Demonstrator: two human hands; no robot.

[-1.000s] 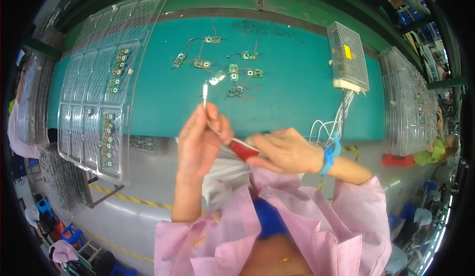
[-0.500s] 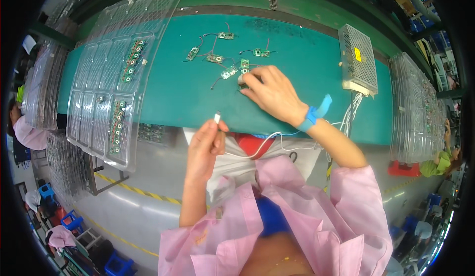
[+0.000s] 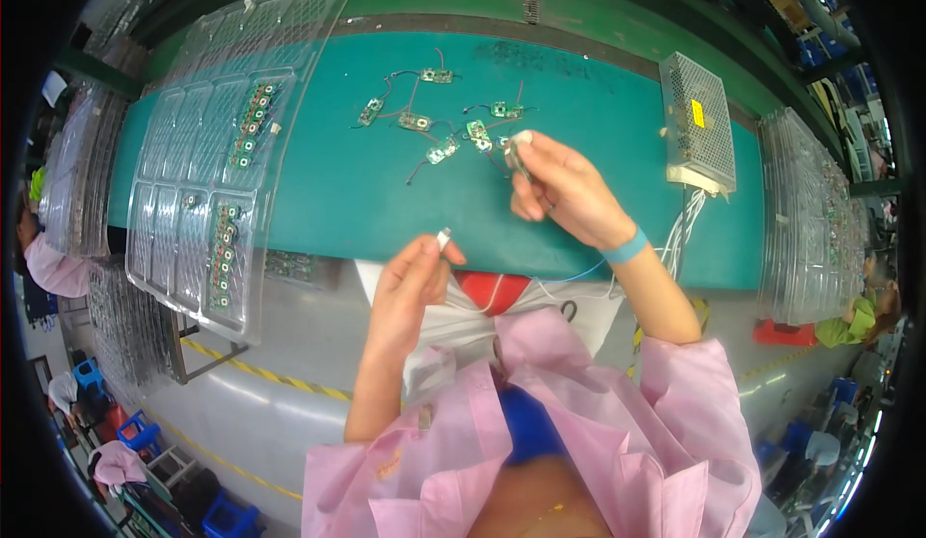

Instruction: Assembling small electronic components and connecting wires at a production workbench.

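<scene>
My left hand point(image 3: 410, 277) is closed near the table's front edge, pinching a white cable plug point(image 3: 444, 238) whose metal tip points up. To its right and farther in, my right hand point(image 3: 571, 193) is raised off the mat and grips a small circuit board point(image 3: 518, 159) between thumb and fingers; the fingers partly cover it. A blue wrist strap point(image 3: 626, 247) circles my right wrist. Just beyond that hand lie several loose green circuit boards with thin wires, among them one board point(image 3: 479, 136) and a whitish board point(image 3: 443, 149).
A green mat point(image 3: 357, 205) covers the table. Clear plastic trays point(image 3: 174, 220) holding rows of boards stand at the left. On the right are a perforated metal power supply point(image 3: 696, 118) with white cables point(image 3: 687, 224) and a stack of clear trays point(image 3: 808, 215).
My right hand has lifted a circuit board off the mat and drawn it back toward me. My left hand, with the plug, has shifted slightly right.
</scene>
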